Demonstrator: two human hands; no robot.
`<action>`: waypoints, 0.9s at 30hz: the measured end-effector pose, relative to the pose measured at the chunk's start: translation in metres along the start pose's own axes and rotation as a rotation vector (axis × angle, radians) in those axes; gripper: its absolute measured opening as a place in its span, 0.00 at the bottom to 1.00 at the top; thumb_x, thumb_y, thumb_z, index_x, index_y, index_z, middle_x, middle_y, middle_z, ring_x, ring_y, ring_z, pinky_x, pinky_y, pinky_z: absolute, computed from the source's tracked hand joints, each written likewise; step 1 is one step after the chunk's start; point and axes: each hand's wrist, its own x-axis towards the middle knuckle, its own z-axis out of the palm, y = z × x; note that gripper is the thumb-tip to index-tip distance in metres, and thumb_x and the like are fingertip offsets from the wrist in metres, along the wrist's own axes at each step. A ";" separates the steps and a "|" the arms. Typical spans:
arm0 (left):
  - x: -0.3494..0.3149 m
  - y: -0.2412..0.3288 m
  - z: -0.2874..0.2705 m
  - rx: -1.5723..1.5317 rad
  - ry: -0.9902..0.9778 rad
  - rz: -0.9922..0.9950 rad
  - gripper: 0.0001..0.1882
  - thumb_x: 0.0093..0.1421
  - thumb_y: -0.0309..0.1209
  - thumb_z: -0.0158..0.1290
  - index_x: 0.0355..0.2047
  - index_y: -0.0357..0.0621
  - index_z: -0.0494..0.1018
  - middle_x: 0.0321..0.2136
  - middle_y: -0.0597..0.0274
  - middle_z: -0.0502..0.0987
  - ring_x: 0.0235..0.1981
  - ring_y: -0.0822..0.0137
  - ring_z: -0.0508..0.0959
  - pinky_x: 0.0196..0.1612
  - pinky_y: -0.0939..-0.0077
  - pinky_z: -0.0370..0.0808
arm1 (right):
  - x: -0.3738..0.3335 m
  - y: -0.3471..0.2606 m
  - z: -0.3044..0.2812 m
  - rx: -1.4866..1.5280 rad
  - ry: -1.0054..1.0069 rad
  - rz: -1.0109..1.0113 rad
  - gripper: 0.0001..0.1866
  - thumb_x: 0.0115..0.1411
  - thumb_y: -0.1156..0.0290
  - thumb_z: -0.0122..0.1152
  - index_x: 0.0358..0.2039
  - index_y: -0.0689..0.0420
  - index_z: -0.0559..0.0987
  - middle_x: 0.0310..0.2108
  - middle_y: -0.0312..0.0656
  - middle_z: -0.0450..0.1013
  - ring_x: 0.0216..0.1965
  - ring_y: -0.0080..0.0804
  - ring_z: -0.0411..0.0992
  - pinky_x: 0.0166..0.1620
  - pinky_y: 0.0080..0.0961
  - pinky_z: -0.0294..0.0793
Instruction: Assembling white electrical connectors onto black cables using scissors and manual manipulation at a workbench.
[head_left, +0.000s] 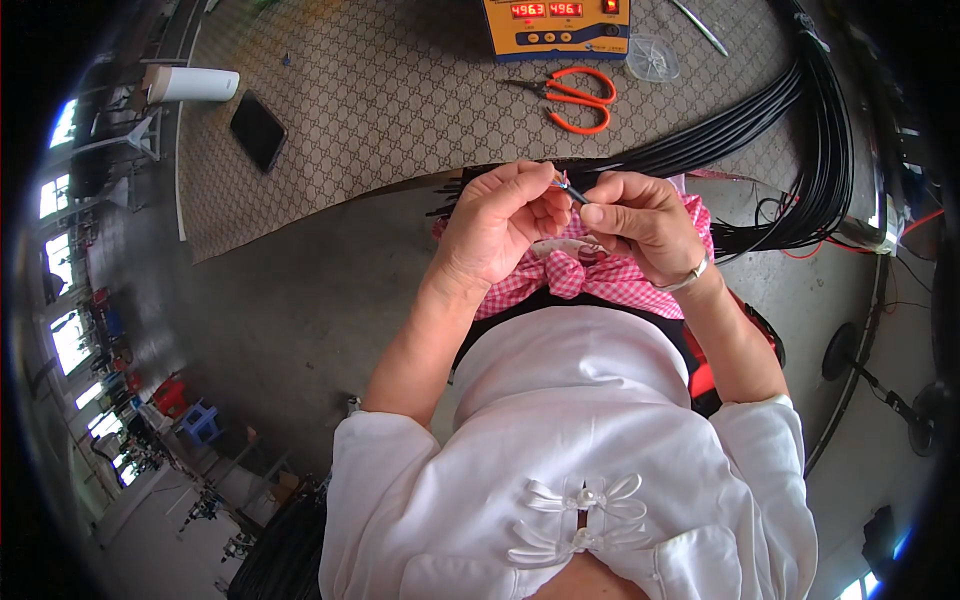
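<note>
Just in front of the table edge, my two hands meet over my lap. Between them is the end of a black cable (pixel 574 192), with thin coloured wires (pixel 561 182) coming out of its sheath. My right hand (pixel 640 220) pinches the black sheath between thumb and forefinger. With thumb and fingertips closed together, my left hand (pixel 505 215) grips the coloured wires at their tips. How many wires there are is too small to make out. A large bundle of black cables (pixel 735 130) runs over the table's right side, beyond my right hand.
On the patterned table (pixel 370 110) lie orange-handled scissors (pixel 580 98), a clear round dish (pixel 652 60) and a silver pen-like rod (pixel 702 27). An orange-and-blue box with a red digital display (pixel 560 30) stands behind them. Farther left are a phone (pixel 258 132) and a white tumbler (pixel 195 84).
</note>
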 end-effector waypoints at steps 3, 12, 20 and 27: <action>0.000 -0.002 0.001 -0.027 -0.018 0.024 0.09 0.59 0.31 0.45 0.32 0.37 0.71 0.24 0.58 0.75 0.25 0.69 0.74 0.29 0.76 0.71 | 0.002 0.002 -0.002 -0.002 0.004 -0.032 0.04 0.49 0.76 0.61 0.25 0.62 0.76 0.18 0.33 0.69 0.16 0.16 0.62 0.17 0.11 0.58; -0.001 -0.005 -0.001 -0.026 -0.020 0.042 0.09 0.59 0.31 0.46 0.33 0.37 0.71 0.26 0.58 0.74 0.27 0.68 0.74 0.31 0.75 0.72 | 0.002 0.002 -0.002 -0.021 0.031 -0.050 0.04 0.49 0.76 0.61 0.25 0.62 0.76 0.17 0.33 0.69 0.16 0.15 0.62 0.16 0.11 0.57; 0.001 -0.008 -0.001 -0.062 -0.040 0.048 0.11 0.60 0.33 0.45 0.35 0.37 0.70 0.27 0.60 0.74 0.28 0.70 0.73 0.34 0.78 0.71 | 0.001 0.000 -0.001 -0.107 0.017 -0.084 0.05 0.51 0.74 0.61 0.27 0.61 0.76 0.18 0.32 0.68 0.16 0.15 0.61 0.18 0.11 0.58; 0.005 -0.004 0.007 -0.012 -0.018 0.039 0.12 0.60 0.34 0.44 0.35 0.37 0.71 0.26 0.62 0.73 0.27 0.72 0.71 0.31 0.81 0.68 | 0.002 0.000 -0.013 -0.038 -0.065 0.026 0.09 0.56 0.67 0.54 0.28 0.61 0.74 0.18 0.32 0.66 0.18 0.16 0.60 0.19 0.11 0.55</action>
